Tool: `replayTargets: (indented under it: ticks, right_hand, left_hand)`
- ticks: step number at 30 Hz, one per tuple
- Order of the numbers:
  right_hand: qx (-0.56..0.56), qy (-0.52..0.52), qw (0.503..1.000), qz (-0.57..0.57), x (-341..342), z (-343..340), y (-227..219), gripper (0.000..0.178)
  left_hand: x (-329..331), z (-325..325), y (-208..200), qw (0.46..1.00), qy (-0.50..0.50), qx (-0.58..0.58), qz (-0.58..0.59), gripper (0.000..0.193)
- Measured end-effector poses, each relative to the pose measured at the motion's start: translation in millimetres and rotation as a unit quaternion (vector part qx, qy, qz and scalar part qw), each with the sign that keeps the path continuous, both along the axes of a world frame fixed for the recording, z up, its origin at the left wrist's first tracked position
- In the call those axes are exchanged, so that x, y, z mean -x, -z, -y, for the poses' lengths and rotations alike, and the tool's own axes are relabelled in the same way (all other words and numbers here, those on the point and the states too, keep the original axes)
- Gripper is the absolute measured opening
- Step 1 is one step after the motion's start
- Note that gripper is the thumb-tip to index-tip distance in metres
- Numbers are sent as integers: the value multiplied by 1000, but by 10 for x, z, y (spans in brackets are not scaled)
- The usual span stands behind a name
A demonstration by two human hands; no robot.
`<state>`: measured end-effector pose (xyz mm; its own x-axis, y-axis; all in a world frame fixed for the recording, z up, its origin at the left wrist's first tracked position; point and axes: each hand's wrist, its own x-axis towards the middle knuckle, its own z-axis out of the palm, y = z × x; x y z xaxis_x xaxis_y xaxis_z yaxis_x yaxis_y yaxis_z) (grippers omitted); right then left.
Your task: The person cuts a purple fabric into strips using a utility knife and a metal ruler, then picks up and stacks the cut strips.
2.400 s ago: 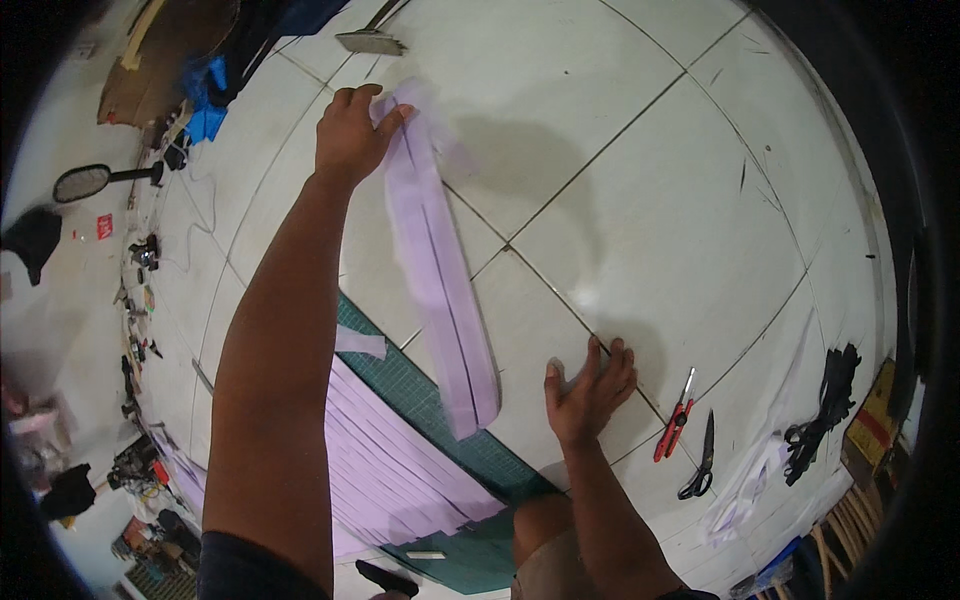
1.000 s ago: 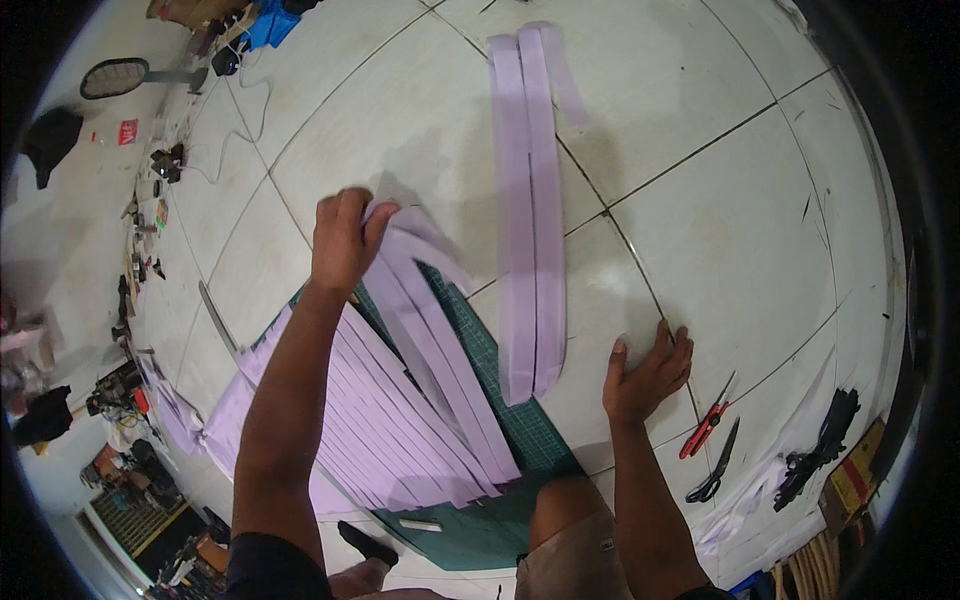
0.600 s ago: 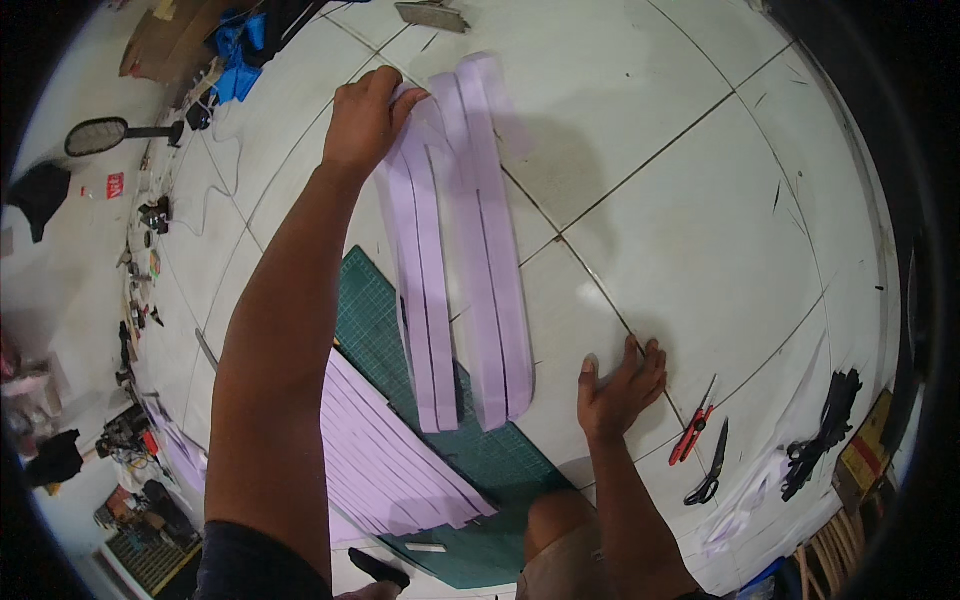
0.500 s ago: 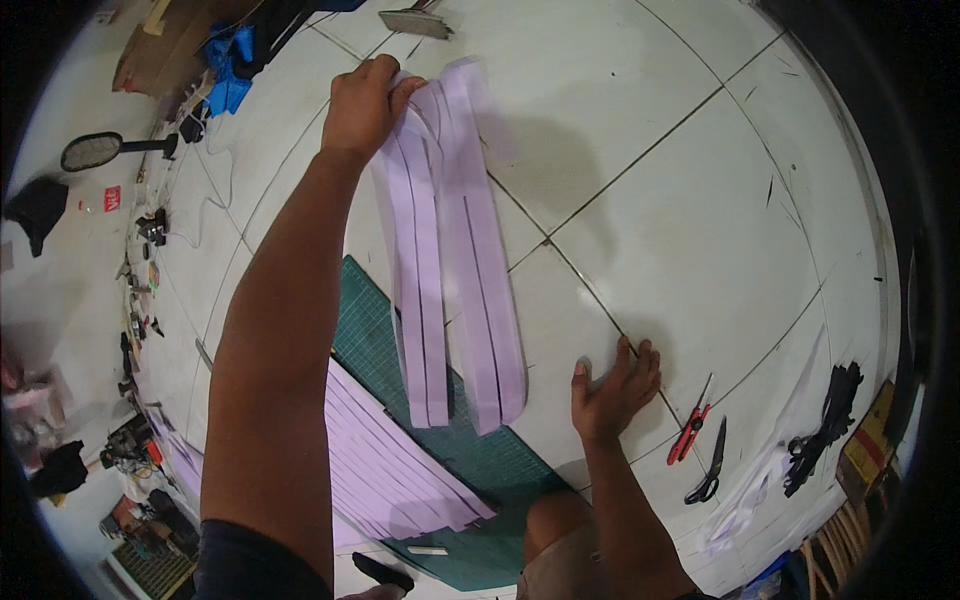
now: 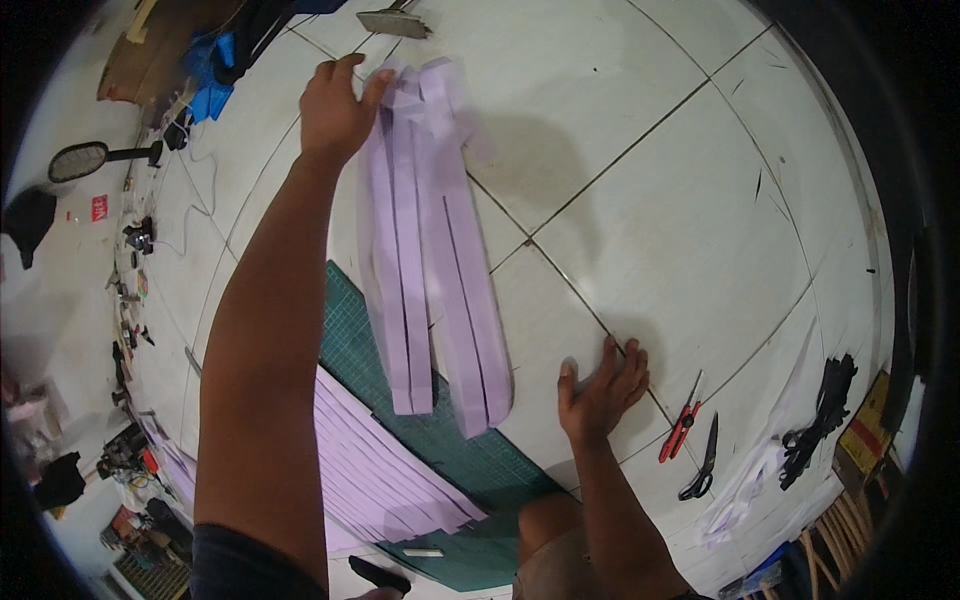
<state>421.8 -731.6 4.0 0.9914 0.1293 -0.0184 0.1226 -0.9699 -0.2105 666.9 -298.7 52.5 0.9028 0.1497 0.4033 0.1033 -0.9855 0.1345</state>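
Two long, pale purple slit strips of sheet material (image 5: 468,290) lie side by side over the tiled floor, their near ends reaching across a green cutting mat (image 5: 345,320). At their far end is my left hand (image 5: 338,108), fingers apart, thumb touching or just beside the material. I see nothing gripped in it. My right hand (image 5: 603,392) rests on the floor to the right of the strips, fingers spread and holding nothing. A stack of more purple strips (image 5: 385,465) lies on the mat, partly hidden by my left forearm.
Right of my right hand lie a red utility knife (image 5: 681,430) and black scissors (image 5: 702,470). Farther right are a black bundle (image 5: 822,420) and pale scraps (image 5: 745,495). A grey flat-headed tool (image 5: 395,22) stands at the far edge. Clutter lines the left wall, near a racket (image 5: 80,160).
My left hand has loosened its pinch on the strips' far end and shifted slightly left. The strips have settled lower and flatter. My right hand stays on the floor.
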Motion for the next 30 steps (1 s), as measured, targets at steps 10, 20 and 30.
replayTargets:
  ticks: [10,20,30]
  right_hand:
    - [21,-4,1000,18,-26,-20,-41,67]
    - [17,-4,1000,17,5,24,17,69]
    - [0,-12,999,39,18,9,45,71]
  left_hand:
    - [2900,-994,-173,952,-218,130,-172,40]
    - [3745,-402,39,955,-184,116,-204,25]
    - [3643,-338,262,974,-179,-2,-140,25]
